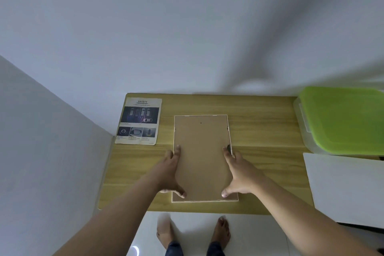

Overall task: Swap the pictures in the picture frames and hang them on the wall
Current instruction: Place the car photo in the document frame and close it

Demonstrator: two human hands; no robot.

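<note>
The frame lies face down in the middle of the table, its brown backing board up and its short lower edge close to the table's near edge. The left hand lies along the frame's left side and the right hand along its right. On both, the fingers are stretched out along the long edges and the thumbs are spread onto the backing near the lower corners. They look flat and pressing rather than clenched. Whether any fingertip hooks under the rim cannot be told.

A small dark clip sits on the frame's right edge, just at the right forefinger's tip. It is probably the next thing to be worked.

- **Clip:** forced, it could bend or snap. A loose backing could then drop the picture once the frame is hung.
- **Sliding:** the frame is so near the table's edge that a pull towards the body could slide it off. Bare feet stand right below, and any glass in the face-down front would break there.
- **Lifting:** flat hands have no firm hold, so lifting the frame this way risks tilting it and spilling its contents.
- **Poster:** the poster, beyond the frame's left side, could crease if the frame is pushed over it.

Further right of the frame are a box with a green lid and a white sheet, both well apart from it.
</note>
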